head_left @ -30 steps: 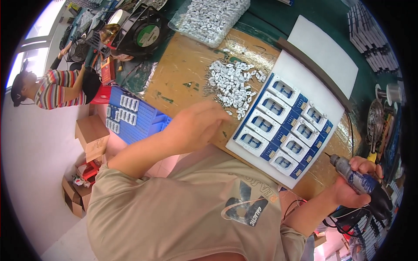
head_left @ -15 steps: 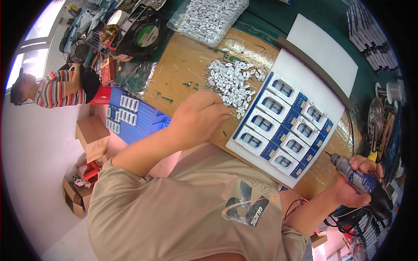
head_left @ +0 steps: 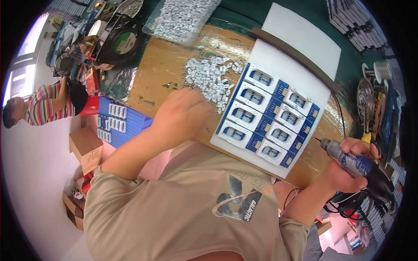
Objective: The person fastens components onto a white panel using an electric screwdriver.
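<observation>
Eight white frames (head_left: pixel 257 123) | one power tool (head_left: pixel 351 162) — in right hand (head_left: pixel 346 175)

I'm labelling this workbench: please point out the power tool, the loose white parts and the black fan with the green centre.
Power tool (head_left: pixel 358 165), head view: middle of its body.
Loose white parts (head_left: pixel 210 78), head view: middle of the heap.
Black fan (head_left: pixel 125 42), head view: its green centre.

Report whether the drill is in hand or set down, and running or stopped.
In hand: the right hand grips the drill. Running or stopped: cannot tell; the bit is too small.
</observation>
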A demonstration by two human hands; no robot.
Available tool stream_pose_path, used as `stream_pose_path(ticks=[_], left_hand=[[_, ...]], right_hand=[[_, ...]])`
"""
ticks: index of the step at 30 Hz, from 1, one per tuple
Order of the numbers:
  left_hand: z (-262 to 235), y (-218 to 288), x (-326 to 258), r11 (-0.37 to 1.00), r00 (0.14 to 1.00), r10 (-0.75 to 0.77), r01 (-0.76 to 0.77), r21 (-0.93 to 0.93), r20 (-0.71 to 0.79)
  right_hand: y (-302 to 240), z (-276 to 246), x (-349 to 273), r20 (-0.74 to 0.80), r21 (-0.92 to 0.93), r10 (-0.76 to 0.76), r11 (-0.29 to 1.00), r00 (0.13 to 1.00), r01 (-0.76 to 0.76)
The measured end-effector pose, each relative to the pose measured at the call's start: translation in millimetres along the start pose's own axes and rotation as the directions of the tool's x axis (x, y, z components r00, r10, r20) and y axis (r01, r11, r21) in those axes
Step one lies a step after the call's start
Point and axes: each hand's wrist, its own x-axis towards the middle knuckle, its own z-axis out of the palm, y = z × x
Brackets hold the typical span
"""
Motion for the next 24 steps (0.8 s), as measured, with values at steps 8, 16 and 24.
stream_pose_path(ticks=[8, 16, 24], left_hand=[[-5.4, 14.8, 14.7, 0.998, 0.998, 0.048, -0.049, -0.034, -0.037], [47.7, 68.1, 77.9, 0.934, 0.964, 0.215, -0.250, -0.254, -0.158], [66.4, 76.0, 94.5, 0.938, 0.977, 0.196, -0.212, -0.274, -0.087]], right_hand=[[-21.1, 18.1, 7.7, 0.132, 0.113, -0.086, 0.991, 0.987, 0.072], [-20.8, 73.1, 20.8, 0.365, 0.260, -0.088, 0.965, 0.927, -0.010], [-11.8, 87.1, 22.1, 0.432, 0.227, -0.077, 0.974, 0.898, -0.026]])
